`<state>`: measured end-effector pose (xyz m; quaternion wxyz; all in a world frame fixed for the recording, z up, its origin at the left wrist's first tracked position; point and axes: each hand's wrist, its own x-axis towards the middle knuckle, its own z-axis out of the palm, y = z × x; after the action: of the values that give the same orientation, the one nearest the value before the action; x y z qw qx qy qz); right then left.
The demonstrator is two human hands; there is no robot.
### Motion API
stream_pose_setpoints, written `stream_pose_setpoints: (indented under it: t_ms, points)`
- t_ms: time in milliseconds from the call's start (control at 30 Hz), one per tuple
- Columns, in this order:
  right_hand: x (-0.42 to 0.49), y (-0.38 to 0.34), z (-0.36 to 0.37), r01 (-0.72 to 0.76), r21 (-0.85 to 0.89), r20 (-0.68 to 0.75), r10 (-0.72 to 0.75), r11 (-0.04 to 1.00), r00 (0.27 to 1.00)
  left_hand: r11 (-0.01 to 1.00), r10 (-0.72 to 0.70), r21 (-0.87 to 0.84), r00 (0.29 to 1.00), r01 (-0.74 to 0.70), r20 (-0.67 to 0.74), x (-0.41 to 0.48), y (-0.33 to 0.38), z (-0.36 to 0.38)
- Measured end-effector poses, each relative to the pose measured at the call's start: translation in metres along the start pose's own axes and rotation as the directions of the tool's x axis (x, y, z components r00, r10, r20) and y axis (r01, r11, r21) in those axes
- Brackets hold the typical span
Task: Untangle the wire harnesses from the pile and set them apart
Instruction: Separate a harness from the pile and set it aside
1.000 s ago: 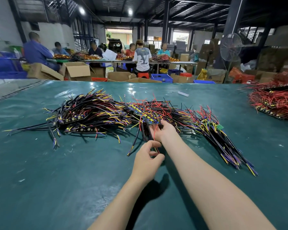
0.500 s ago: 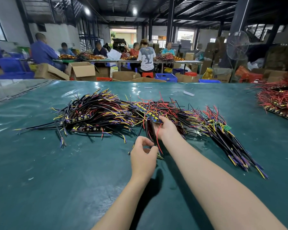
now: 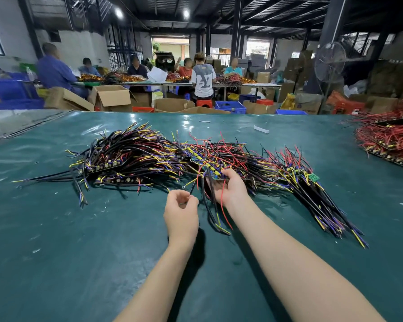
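A long pile of wire harnesses (image 3: 149,156), black leads with yellow, purple and red ends on small circuit boards, stretches across the green table (image 3: 56,240). At the pile's near edge my right hand (image 3: 229,190) grips one harness (image 3: 213,174) by its green board, and that harness's black, red and yellow leads hang down past my wrist. My left hand (image 3: 182,209) is just left of it, with fingers curled and pinching the end of a thin black lead of that harness. A separate bundle (image 3: 323,201) fans out to the right.
A second heap of red-wired boards (image 3: 389,140) lies at the table's right edge. A small white scrap (image 3: 261,129) lies on the far side of the table. Beyond the table are cardboard boxes (image 3: 112,96), blue crates, a standing fan (image 3: 330,62) and several seated people.
My right hand has lifted the board end of the harness a little out of the pile. My left hand has shifted left and now pinches a lead end.
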<state>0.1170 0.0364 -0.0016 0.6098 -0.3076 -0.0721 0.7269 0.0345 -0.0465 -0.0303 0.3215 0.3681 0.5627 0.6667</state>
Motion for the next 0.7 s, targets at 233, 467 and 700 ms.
stream_pose_setpoints:
  t_ms: [233, 467, 700]
  points:
    - [-0.001, -0.023, 0.031, -0.091, -0.094, -0.008, 0.091, 0.991, 0.996, 1.000, 0.002, -0.007, 1.000, -0.002, 0.004, 0.004, -0.001, 0.001]
    - [0.010, -0.036, 0.034, 0.015, -0.324, -0.038, -0.029, 0.946, 0.999, 1.000, -0.002, 0.017, 1.000, 0.001, 0.011, 0.005, -0.004, 0.000]
    - [0.018, -0.033, 0.029, 0.086, -0.291, -0.004, -0.091, 0.953, 0.996, 0.999, -0.006, 0.051, 0.999, 0.004, 0.034, 0.004, -0.003, 0.000]
